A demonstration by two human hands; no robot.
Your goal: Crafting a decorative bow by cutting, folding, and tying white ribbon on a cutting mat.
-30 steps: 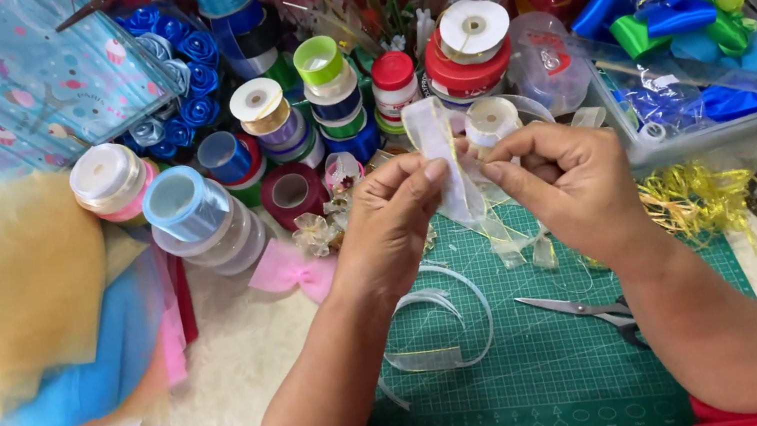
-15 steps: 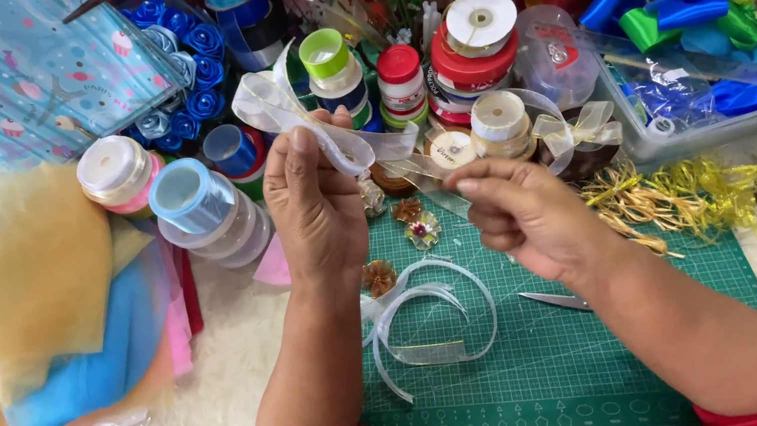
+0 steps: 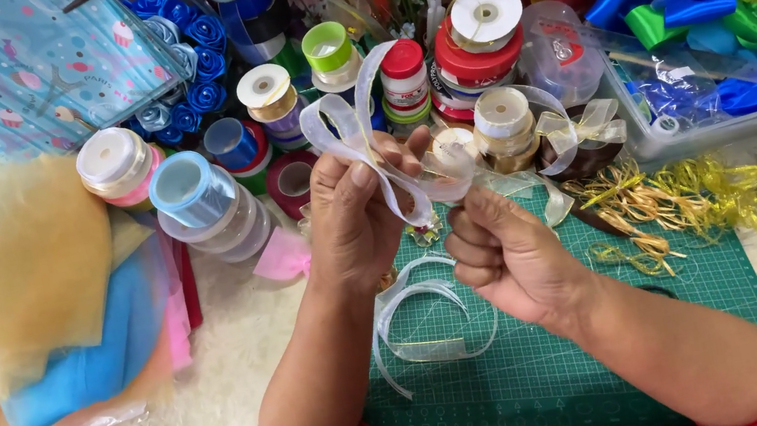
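Sheer white ribbon looped above green cutting mat, pinched by left hand; right hand closed on its tail. Clear plastic bin behind mat holds blue, green bows.

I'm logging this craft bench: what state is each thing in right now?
left hand: raised, pinching the sheer ribbon
right hand: closed on the ribbon from below
sheer ribbon: looped, held between both hands
cutting mat: flat, ribbon scraps on it
ribbon spools: upright, stacked
clear bin: open, full of bows
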